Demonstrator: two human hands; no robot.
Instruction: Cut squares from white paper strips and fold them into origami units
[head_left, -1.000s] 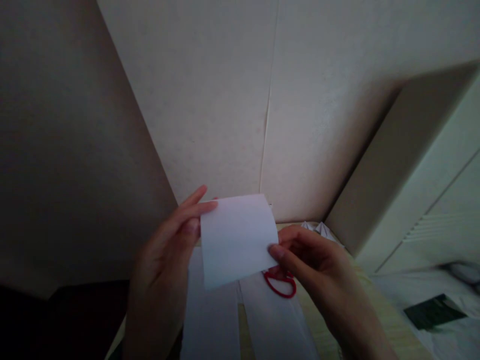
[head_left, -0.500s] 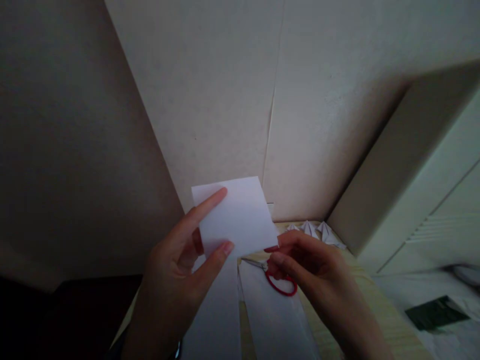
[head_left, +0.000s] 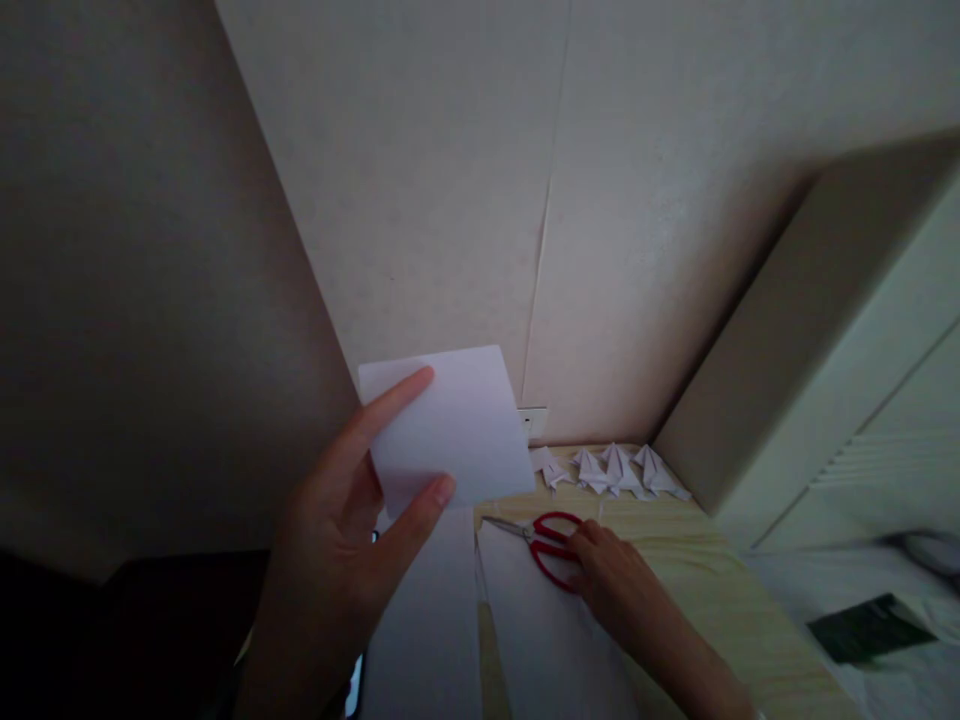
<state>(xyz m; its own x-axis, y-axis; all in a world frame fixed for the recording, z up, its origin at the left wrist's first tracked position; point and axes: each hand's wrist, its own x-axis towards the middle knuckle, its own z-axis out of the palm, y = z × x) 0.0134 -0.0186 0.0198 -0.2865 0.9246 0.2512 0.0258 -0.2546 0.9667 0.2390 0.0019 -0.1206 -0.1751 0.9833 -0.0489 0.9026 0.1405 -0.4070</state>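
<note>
My left hand holds a white square of paper up in front of the wall, pinched between thumb and fingers. My right hand is down on the wooden table, its fingertips touching the red handles of a pair of scissors that lies on a white paper strip. Whether the fingers grip the handles I cannot make out. A second white strip lies to the left, below the held paper.
Several small folded white paper figures stand in a row at the table's back edge by the wall. A wall socket is behind the paper. A pale cabinet rises at right, with a dark booklet on white bedding.
My right hand let go of the paper square and dropped to the scissors on the table. My left hand lifted the paper slightly up and left, uncovering the folded figures.
</note>
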